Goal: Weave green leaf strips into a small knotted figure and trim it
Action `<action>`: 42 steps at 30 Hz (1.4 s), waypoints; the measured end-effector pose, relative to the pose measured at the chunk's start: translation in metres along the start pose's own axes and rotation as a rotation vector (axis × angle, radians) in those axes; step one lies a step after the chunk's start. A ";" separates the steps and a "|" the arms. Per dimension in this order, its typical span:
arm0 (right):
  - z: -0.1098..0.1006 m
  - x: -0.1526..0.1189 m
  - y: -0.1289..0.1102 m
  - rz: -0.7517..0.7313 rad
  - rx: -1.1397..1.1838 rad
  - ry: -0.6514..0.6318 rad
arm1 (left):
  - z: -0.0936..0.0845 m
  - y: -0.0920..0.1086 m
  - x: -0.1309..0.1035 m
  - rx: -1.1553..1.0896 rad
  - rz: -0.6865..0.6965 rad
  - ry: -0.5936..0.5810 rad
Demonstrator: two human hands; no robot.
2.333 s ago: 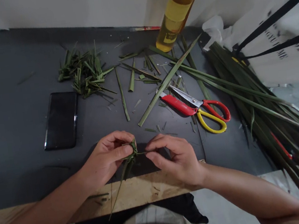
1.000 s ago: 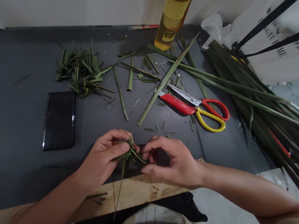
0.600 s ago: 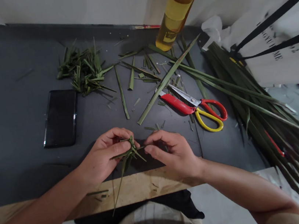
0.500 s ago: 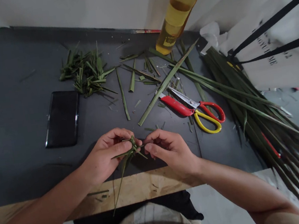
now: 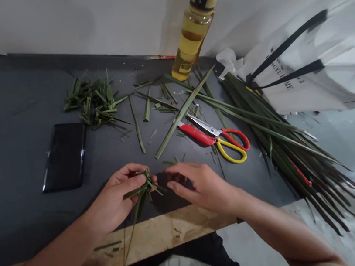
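My left hand (image 5: 115,196) is closed around a small folded leaf piece (image 5: 146,183), the thumb pressing on its top. Several green strip ends stick out of this piece, and a long thin one hangs down past the wooden table edge. To the right, my right hand (image 5: 201,186) is apart from the piece. Its thumb and forefinger have a gap between them, and no object shows there; the other fingers are partly hidden. Scissors (image 5: 221,138) with a red and a yellow handle lie beyond it, next to a red-handled cutter (image 5: 197,134).
A black phone (image 5: 64,156) lies at left, below a heap of folded leaf pieces (image 5: 95,100). Loose leaf strips (image 5: 184,112) and scraps cover the middle. A yellow bottle (image 5: 192,34) stands at the wall. Long leaves (image 5: 273,137) and a white bag (image 5: 303,67) are at right.
My right hand has drawn off from the leaf piece, its thumb and forefinger parting. My left hand still holds the piece. The whole view has shifted, with the bottle's cap now showing.
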State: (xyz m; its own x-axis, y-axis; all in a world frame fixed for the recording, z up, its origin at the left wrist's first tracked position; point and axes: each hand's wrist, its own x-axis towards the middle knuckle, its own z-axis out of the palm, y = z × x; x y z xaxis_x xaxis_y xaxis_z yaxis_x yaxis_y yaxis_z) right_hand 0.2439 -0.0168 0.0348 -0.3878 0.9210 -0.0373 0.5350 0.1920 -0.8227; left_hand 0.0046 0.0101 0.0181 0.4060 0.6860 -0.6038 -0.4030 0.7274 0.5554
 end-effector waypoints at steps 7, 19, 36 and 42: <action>-0.093 -0.042 0.061 0.461 -0.776 0.300 | -0.001 -0.001 -0.001 0.008 0.064 -0.013; -0.109 -0.041 0.106 0.418 -0.765 0.221 | 0.003 -0.002 -0.001 0.019 0.080 -0.002; -0.082 -0.033 0.038 0.174 -0.498 0.288 | -0.002 0.002 0.006 0.070 0.252 0.270; -0.044 -0.004 0.045 -0.151 -0.326 0.109 | 0.000 0.005 0.006 0.058 0.270 0.282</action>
State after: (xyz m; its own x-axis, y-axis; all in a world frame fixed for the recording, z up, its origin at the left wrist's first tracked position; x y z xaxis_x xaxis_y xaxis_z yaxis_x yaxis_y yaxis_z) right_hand 0.3024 0.0031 0.0224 -0.4079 0.9013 0.1461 0.6955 0.4104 -0.5898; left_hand 0.0052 0.0174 0.0172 0.0475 0.8270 -0.5602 -0.4145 0.5266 0.7422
